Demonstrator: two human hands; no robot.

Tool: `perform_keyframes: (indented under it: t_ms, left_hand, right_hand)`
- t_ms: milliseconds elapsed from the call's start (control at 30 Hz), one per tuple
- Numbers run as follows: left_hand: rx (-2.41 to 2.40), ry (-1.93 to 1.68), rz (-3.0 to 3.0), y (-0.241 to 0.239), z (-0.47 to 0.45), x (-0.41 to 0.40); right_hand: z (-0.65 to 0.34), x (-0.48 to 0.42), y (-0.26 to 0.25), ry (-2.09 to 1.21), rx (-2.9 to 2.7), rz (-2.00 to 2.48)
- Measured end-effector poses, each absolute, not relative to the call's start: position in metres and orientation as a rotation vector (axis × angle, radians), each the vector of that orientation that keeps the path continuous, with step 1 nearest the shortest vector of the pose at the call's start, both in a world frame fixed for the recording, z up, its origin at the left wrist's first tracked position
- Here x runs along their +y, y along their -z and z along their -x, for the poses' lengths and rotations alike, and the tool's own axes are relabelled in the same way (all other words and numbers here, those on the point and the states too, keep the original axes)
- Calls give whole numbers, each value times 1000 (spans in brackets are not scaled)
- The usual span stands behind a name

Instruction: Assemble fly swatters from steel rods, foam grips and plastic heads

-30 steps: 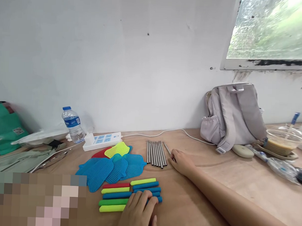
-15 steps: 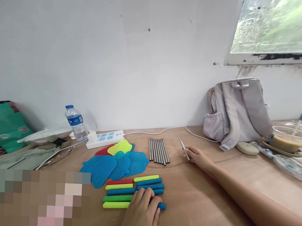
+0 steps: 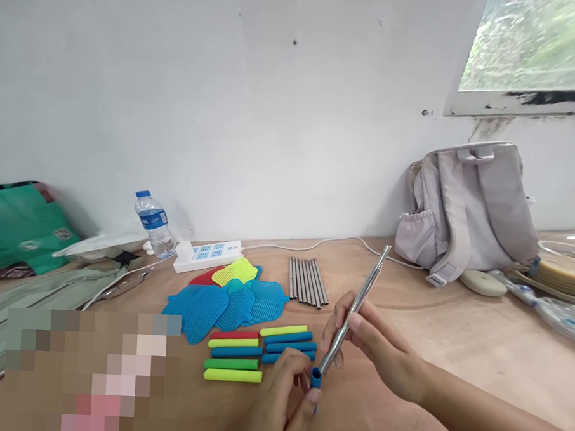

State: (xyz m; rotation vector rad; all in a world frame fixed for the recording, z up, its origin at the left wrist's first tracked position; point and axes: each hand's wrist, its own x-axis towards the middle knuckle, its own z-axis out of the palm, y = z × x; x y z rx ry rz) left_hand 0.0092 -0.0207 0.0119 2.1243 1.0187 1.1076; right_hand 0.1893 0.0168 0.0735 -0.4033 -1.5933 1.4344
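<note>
Nine tubes [image 3: 257, 352] are lying flat, I'm seeing one held tube [image 3: 315, 382], one held rod [image 3: 360, 298]; bunched rods [image 3: 307, 282] and mesh pieces [image 3: 238, 303] are dodging my count.

Bare right hand [image 3: 386, 356] and forearm [image 3: 479, 411]

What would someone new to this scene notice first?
Likely the shiny metal rod, slanting upward in the grip of the right hand, its lower end close to a blue tube in the left hand. Colourful mesh pieces overlap left of centre, and a grey backpack stands at the right.
</note>
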Motion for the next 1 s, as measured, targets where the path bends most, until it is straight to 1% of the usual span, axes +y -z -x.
perform_keyframes:
  t_ms: [333,433,567,667,767,867,1000]
  left_hand:
    - [989,-1107,-2142,-12,-12,-20]
    - [1047,-1131,-2159,-12,-12,-20]
    - [1086,-1107,-2157,-14,-12,-21]
    - [1083,-1115,-2161,-16,-14,-22]
    - [1083,-1129,-2125,-16,-15,-23]
    - [1058,-1132,-2108,-14,-14,-22]
    - [1047,-1163,-2136,-7,-15,-20]
  right_hand:
    - [-187,8,-93,-906,-2237,714]
    - [-184,4,-95,-841,-2344,697]
    - [-181,3,-95,-828,-2230,729]
    - [-179,4,-99,-888,-2048,750]
    - [-174,6,-100,-905,-1968,672]
    - [-168,8,-90,-870,-1983,554]
    - [-164,7,-72,-857,-1932,504]
